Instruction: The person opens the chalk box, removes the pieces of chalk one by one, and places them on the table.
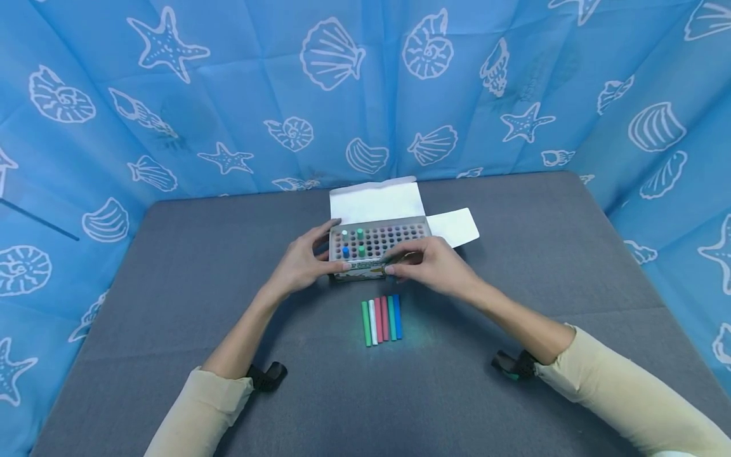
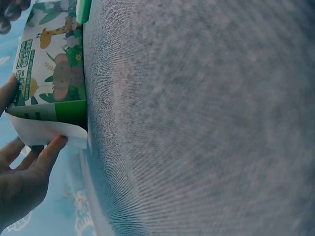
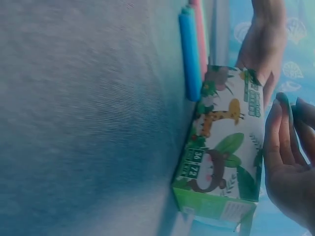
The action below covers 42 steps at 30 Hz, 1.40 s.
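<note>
A chalk box (image 1: pixel 360 273) with animal pictures stands on the grey table, its white lid raised at the back. Inside is a holed tray (image 1: pixel 394 238); a white, a blue and two green chalks stick up at its left end. My left hand (image 1: pixel 304 259) grips the box's left end, thumb at the front and fingers round the side flap (image 2: pixel 47 130). Over the front right of the tray, my right hand (image 1: pixel 428 263) has bent fingers and thumb close together; whether they hold anything is unclear. Several chalk sticks (image 1: pixel 385 318) lie side by side before the box.
A white side flap (image 1: pixel 455 227) sticks out at the box's right. The grey cloth-covered table (image 1: pixel 491 222) reaches back to a blue curtain (image 1: pixel 377 82) with white shells and starfish. Black straps (image 1: pixel 267 377) hang at both forearms.
</note>
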{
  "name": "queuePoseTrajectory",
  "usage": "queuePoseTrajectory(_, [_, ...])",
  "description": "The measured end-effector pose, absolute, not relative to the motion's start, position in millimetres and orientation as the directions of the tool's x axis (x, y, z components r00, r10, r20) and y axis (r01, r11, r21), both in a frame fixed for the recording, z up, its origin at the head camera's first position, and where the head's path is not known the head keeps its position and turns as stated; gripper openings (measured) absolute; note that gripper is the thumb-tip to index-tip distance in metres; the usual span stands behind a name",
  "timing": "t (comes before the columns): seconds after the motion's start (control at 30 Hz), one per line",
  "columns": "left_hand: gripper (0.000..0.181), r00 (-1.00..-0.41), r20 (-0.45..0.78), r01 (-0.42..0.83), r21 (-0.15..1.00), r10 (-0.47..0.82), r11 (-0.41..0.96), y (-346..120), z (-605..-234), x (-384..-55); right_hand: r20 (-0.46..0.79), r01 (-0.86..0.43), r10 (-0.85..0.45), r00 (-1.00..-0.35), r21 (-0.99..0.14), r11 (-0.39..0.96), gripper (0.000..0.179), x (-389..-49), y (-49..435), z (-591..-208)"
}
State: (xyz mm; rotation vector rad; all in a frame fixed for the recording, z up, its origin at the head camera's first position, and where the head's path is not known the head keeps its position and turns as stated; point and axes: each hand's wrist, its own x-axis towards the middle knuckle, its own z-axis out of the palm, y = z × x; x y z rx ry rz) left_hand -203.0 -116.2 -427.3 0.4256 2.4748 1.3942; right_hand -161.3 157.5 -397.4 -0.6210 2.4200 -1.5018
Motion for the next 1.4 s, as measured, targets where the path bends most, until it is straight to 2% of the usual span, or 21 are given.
queuePoseTrajectory(0.23, [0.087, -0.921, -0.103, 0.099, 0.871, 0.376, 0.482, -117, -427, -203, 0.077, -0.276, -0.44, -0.895, -0.87, 0.409, 0.021, -176, 152, -390])
queuePoseTrajectory(0.4, [0.087, -0.921, -0.099, 0.101, 0.874, 0.378, 0.476, -117, -428, -204, 0.07, -0.257, -0.414, -0.907, -0.872, 0.416, 0.021, -188, 149, -389])
queuePoseTrajectory(1.1, [0.089, -0.918, -0.104, 0.097, 0.878, 0.383, 0.469, -117, -428, -204, 0.108, -0.296, -0.379, -0.919, -0.825, 0.482, 0.021, -222, 131, -404])
queuePoseTrajectory(1.4, [0.088, -0.918, -0.103, 0.098, 0.877, 0.383, 0.47, -118, -428, -205, 0.027, -0.26, -0.38, -0.925, -0.773, 0.579, 0.03, -230, 123, -408])
